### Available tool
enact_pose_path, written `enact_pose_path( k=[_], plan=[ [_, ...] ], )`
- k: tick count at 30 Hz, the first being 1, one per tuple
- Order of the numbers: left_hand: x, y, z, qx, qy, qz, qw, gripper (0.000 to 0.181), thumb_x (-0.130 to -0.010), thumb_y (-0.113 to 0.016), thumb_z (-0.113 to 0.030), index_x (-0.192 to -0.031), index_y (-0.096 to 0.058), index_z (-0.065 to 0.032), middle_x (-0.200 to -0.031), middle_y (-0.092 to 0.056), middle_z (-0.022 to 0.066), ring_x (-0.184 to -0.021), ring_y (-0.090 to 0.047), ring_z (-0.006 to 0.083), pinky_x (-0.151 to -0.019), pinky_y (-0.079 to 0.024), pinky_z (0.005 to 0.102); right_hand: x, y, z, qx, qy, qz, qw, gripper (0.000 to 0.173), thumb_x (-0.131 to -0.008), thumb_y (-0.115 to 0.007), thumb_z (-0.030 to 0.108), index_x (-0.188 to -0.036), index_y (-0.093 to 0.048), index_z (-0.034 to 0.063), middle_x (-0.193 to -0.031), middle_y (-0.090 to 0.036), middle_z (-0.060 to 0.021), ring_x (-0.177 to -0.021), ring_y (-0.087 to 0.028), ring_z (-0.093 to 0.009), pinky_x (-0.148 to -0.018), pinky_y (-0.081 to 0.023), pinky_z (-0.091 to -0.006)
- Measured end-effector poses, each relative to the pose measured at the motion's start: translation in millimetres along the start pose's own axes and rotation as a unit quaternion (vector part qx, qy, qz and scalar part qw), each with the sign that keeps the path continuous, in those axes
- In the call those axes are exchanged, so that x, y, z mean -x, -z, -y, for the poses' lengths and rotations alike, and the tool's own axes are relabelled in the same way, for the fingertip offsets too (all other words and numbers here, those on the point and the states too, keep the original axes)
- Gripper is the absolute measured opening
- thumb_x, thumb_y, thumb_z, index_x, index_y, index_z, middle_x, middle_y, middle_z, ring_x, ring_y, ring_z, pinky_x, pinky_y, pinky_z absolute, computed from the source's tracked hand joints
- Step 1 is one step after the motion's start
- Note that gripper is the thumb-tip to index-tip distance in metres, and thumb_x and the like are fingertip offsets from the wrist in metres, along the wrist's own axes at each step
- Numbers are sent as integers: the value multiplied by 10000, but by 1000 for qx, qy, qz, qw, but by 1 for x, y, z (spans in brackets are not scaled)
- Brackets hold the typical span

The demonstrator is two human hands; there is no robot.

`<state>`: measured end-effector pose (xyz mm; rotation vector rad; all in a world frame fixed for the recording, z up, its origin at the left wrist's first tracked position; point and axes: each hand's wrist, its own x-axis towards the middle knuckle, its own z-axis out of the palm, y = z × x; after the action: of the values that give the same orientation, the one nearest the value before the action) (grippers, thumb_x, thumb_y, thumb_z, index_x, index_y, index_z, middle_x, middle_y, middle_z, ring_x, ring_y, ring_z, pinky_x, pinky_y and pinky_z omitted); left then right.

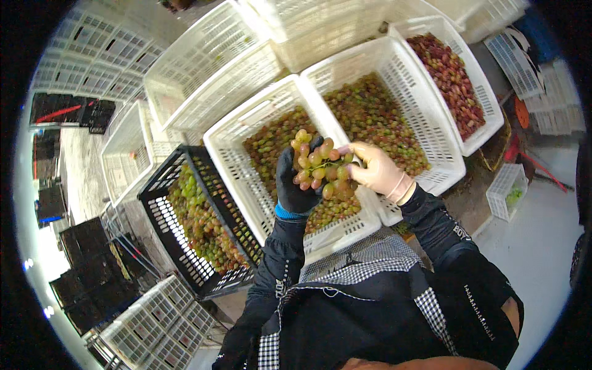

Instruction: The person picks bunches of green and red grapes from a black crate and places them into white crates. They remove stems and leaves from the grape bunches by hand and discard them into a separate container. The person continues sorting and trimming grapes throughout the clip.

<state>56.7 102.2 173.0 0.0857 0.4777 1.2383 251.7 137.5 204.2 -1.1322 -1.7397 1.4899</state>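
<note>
A bunch of green-pink grapes (pixel 319 162) is held up between my two hands. My left hand (pixel 296 182), in a black glove with a blue cuff, cradles it from the left and below. My right hand (pixel 381 171) wears a thin pale glove, and its fingertips pinch the bunch's right side. Whether they grip a stem or a single grape cannot be told. Below the bunch stands a white perforated crate (pixel 252 108) with many loose grapes (pixel 277 134) in it. A second white crate (pixel 344 62) of loose grapes (pixel 379 120) adjoins it on the right.
To the left, a black crate (pixel 171 159) holds bunched grapes (pixel 199 212). At the upper right, a white crate (pixel 481 88) contains reddish grapes (pixel 446 83). More white crates (pixel 208 60) stand behind. A small white basket (pixel 502 194) sits on the floor at right.
</note>
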Motion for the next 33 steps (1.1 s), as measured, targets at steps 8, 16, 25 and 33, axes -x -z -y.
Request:
enact_pose_path(
  k=[8, 16, 25, 33],
  plan=[
    [-68, -42, 69, -56, 129, -39, 989, 488, -977, -450, -491, -1296, -515, -128, -815, -577, 4, -624, -492, 155, -579, -499, 297, 21, 85, -5, 200, -134, -13, 970, 407, -874, -649, 381, -1159, -647, 91, -850, -674, -214, -808, -662, -390, -713, -531, -427],
    [-92, -38, 86, -268, 208, -42, 940, 706, -900, -447, -672, -1358, -481, -136, -1021, -633, 64, -811, -626, 220, -653, -564, 382, 12, 110, -54, -152, -272, 110, 944, 447, -959, -553, 464, -1124, -604, 52, -593, -553, -24, -399, -485, -99, -366, -416, -236],
    [-107, 22, 97, -138, 145, 167, 965, 643, -929, -475, -584, -1364, -465, -111, -1325, -522, 195, -963, -658, 326, -748, -577, 406, 14, 114, -89, -293, -265, 230, 890, 524, -993, -459, 436, -1309, -544, 28, -779, -619, -35, -507, -571, -106, -390, -450, -235],
    [-92, -39, 69, -313, 5, -68, 947, 504, -1028, -439, -342, -1453, -373, -80, -1443, -420, 125, -1173, -560, 269, -998, -453, 382, 26, 141, -31, -178, -130, 23, 975, 548, -941, -530, 499, -1198, -620, 24, -991, -686, -119, -672, -652, -230, -586, -529, -318]
  ],
)
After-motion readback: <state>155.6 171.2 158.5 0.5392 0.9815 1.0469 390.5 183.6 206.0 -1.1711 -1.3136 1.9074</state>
